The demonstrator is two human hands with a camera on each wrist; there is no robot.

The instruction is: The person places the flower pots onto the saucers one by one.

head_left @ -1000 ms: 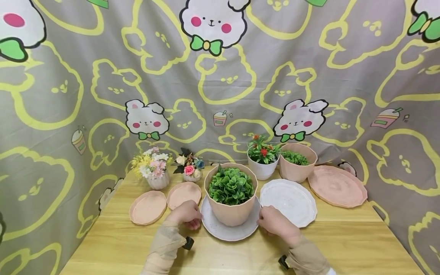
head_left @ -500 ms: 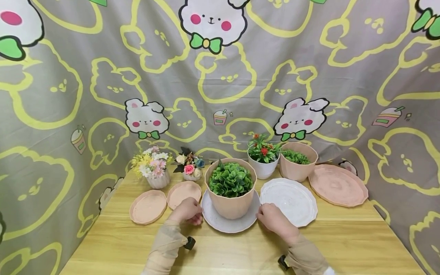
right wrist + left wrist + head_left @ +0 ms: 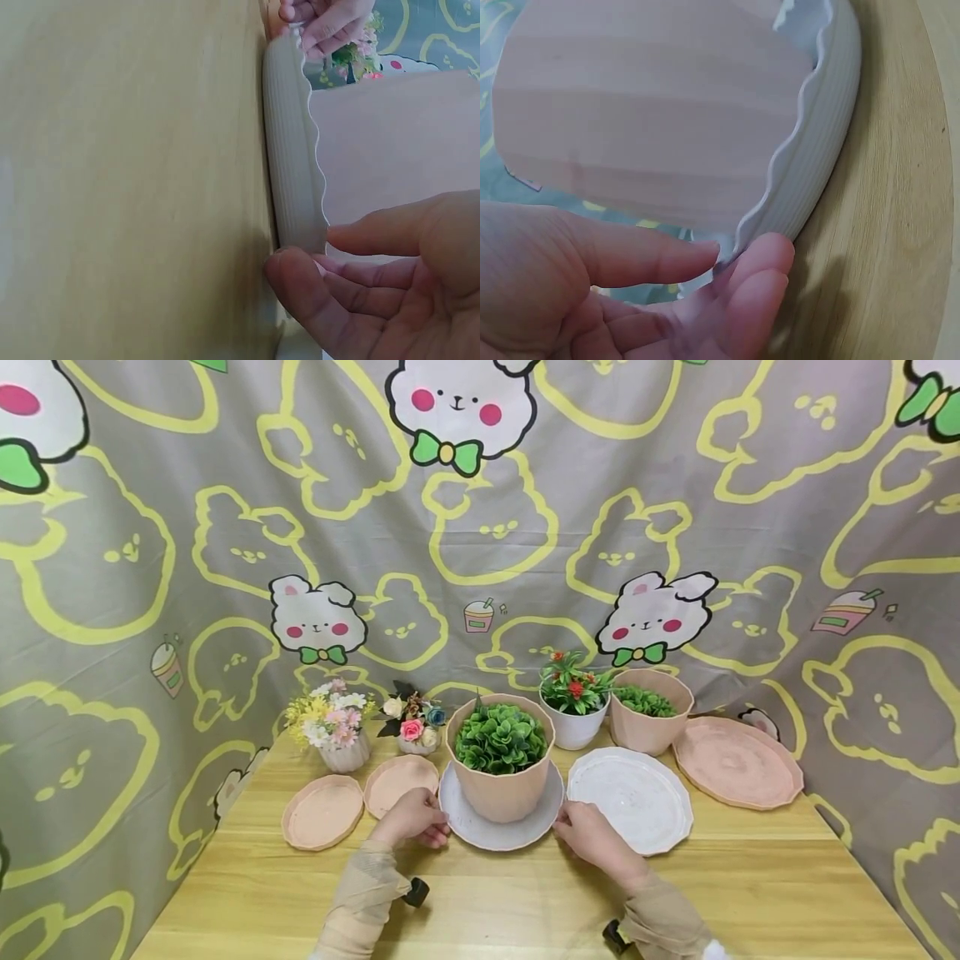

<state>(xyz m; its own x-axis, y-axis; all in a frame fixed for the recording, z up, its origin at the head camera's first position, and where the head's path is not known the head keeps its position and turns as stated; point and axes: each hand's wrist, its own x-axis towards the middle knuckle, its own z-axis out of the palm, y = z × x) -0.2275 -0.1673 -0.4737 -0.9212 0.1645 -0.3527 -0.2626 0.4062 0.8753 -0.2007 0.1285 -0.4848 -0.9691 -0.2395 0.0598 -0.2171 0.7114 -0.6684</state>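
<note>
Pale saucer [image 3: 501, 838]: lying between the two sets of fingers, which are holding it by its wavy rim; whether its base is touching the counter [image 3: 480, 914] is not showing clearly.
Left hand [image 3: 411, 820]: pinching the rim on the left, thumb resting inside and fingers [image 3: 763, 281] curling outside, the gap between them narrowing to the rim itself.
Right hand [image 3: 596, 838]: pinching the opposite side of the rim, thumb pressing inward and fingers [image 3: 296, 281] curling outside, just as narrowly set.
Peach pot [image 3: 501, 797]: standing upright on the saucer, between and slightly beyond the fingers.
Green plant [image 3: 501, 739]: filling the pot's mouth with leaves.
White plate [image 3: 630, 800]: lying just right of the right fingers.
Near peach dish [image 3: 402, 777]: lying just beyond the left fingers.
Outer peach dish [image 3: 324, 812]: lying farther left of those fingers.
Pink plate [image 3: 738, 760]: lying well right of and beyond the right fingers.
Back row, left: pastel flowers [image 3: 337, 718] and a small rose pot [image 3: 416, 745] standing beyond the left fingers.
Back row, right: a white pot [image 3: 573, 731] with red blooms and a second peach pot [image 3: 649, 731] standing beyond the right fingers.
Backdrop: a rabbit-print curtain [image 3: 491, 564] hanging beyond everything.
</note>
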